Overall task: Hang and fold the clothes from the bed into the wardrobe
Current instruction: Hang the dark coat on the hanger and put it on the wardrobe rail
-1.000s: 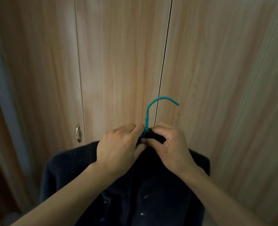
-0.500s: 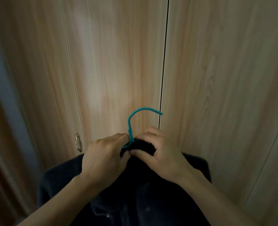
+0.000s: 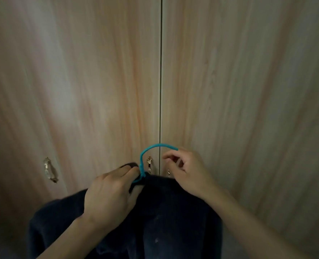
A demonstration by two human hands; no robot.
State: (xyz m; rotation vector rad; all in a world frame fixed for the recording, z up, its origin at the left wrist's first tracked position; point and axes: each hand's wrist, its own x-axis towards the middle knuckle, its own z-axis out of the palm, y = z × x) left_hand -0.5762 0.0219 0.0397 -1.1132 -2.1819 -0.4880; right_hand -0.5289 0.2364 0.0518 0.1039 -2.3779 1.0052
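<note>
In front of the closed wardrobe (image 3: 98, 90), a dark navy jacket (image 3: 173, 212) hangs on a teal hanger (image 3: 155, 146), held up in the air at the level of the door handles. The wardrobe fronts are flat panels of pale wood-grain laminate with long streaks running top to bottom. A thin dark seam (image 3: 160, 71) divides the two middle doors.

The jacket is of soft, matt, slightly fuzzy cloth. Its shoulders spread wide and slope down to either side, and its lower part runs off the bottom of the view. A small pale speck shows on its front, too dim to make out.

The hanger's hook is a slim rod that rises from the collar and bends over to the right in a smooth arch. Its stem looks twisted just above the collar.

The left hand (image 3: 110, 193) grips the collar at the foot of the hook, fingers and thumb curled round the cloth, with a loop of teal showing beside the fingertips. The right hand (image 3: 188, 174) hovers just above the collar, fingers loosely curled and holding nothing, the hook's tip just by its knuckles.

Small brass-coloured handles sit on the doors. A curved left handle (image 3: 50, 170) is well off to the side, and an ornate middle handle (image 3: 149, 164) shows inside the hook's arch. A third handle (image 3: 168, 172) is mostly hidden by the right hand.
</note>
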